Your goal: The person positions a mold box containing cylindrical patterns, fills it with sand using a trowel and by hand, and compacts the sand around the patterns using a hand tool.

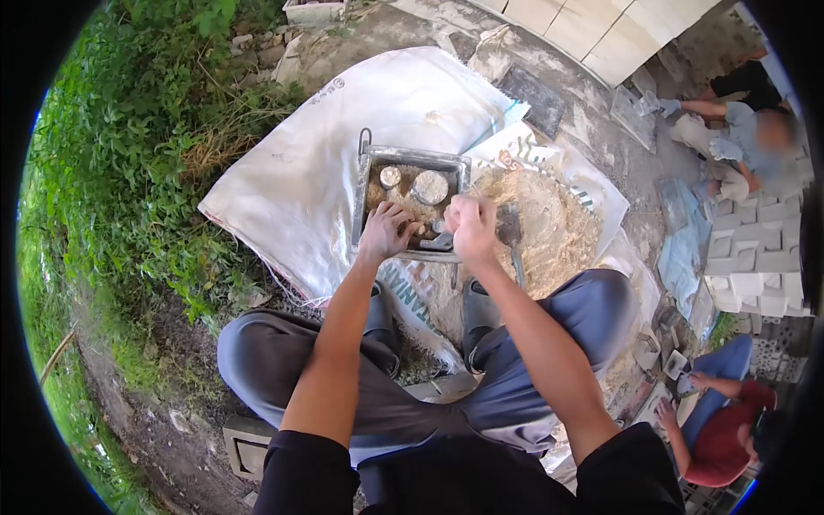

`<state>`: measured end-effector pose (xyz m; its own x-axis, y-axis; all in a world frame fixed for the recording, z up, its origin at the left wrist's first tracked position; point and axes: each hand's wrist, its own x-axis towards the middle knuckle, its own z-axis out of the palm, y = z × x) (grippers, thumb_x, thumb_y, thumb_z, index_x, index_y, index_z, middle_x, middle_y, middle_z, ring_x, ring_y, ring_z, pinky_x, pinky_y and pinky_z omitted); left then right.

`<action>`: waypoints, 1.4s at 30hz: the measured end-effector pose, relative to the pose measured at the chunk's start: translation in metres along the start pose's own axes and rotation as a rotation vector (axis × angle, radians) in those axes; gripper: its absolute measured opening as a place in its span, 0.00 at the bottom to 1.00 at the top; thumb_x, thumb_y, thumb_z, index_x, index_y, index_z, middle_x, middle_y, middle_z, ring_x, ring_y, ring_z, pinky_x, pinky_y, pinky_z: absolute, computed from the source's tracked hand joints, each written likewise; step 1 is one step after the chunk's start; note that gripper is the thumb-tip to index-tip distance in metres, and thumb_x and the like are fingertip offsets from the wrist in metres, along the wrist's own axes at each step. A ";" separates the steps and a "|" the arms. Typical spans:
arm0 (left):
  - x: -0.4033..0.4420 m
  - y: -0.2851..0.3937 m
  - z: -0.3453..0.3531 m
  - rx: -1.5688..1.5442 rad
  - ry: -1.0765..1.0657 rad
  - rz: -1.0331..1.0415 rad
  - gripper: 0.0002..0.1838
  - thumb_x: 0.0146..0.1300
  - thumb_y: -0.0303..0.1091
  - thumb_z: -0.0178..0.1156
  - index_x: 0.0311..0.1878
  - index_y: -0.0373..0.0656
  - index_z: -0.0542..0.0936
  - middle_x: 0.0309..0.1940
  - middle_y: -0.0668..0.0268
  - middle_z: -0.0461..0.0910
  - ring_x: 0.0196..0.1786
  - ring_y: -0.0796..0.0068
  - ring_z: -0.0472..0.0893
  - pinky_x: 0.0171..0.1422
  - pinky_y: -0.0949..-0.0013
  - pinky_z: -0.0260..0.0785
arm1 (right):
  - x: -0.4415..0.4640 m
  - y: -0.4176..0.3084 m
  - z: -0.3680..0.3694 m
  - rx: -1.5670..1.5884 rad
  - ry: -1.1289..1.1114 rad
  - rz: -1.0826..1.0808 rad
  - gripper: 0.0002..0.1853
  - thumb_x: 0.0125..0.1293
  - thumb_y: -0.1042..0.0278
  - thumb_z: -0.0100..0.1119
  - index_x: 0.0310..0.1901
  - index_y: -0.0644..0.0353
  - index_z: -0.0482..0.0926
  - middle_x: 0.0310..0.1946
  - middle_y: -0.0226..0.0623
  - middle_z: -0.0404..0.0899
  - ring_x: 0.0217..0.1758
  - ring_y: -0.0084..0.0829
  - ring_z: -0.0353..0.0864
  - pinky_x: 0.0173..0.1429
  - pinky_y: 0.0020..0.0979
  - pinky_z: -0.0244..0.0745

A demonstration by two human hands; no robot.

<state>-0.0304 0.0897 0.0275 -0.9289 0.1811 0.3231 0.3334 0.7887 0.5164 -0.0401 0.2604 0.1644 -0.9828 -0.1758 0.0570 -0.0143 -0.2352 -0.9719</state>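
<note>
Fingers (403, 218) curled downward, the left hand (388, 230) dips into one dark box (359, 206) — whether it grips anything, I cannot tell. Beside it, the right hand (474, 227) is clenched, its contents hidden. Two round pieces (430, 187) stand inside the box, ahead of two boots (481, 316); one sandy heap (562, 219) spreads rightward — beyond, two people (719, 442).
</note>
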 end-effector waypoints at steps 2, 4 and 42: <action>0.002 0.002 -0.004 -0.002 -0.035 -0.016 0.11 0.58 0.45 0.60 0.34 0.48 0.80 0.39 0.68 0.78 0.51 0.61 0.73 0.53 0.56 0.66 | 0.002 -0.004 0.001 0.046 0.081 0.041 0.22 0.65 0.65 0.42 0.12 0.60 0.61 0.10 0.23 0.57 0.14 0.16 0.55 0.18 0.26 0.49; 0.002 0.003 -0.005 0.002 -0.065 -0.021 0.10 0.58 0.43 0.61 0.35 0.48 0.80 0.40 0.68 0.78 0.50 0.60 0.73 0.52 0.55 0.67 | 0.001 -0.014 0.002 0.075 0.041 0.062 0.22 0.65 0.65 0.43 0.12 0.60 0.60 0.11 0.23 0.57 0.15 0.15 0.55 0.18 0.26 0.49; -0.038 -0.074 -0.001 -0.399 -0.125 -1.155 0.46 0.67 0.67 0.19 0.65 0.34 0.66 0.64 0.42 0.64 0.71 0.50 0.59 0.74 0.61 0.47 | -0.009 -0.011 0.074 0.001 -0.084 -0.057 0.20 0.63 0.64 0.39 0.13 0.58 0.56 0.11 0.29 0.57 0.15 0.21 0.54 0.22 0.27 0.48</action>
<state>-0.0201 0.0238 -0.0221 -0.7130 -0.4324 -0.5519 -0.6899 0.2919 0.6625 -0.0169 0.1934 0.1911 -0.9615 -0.2414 0.1313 -0.0696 -0.2485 -0.9661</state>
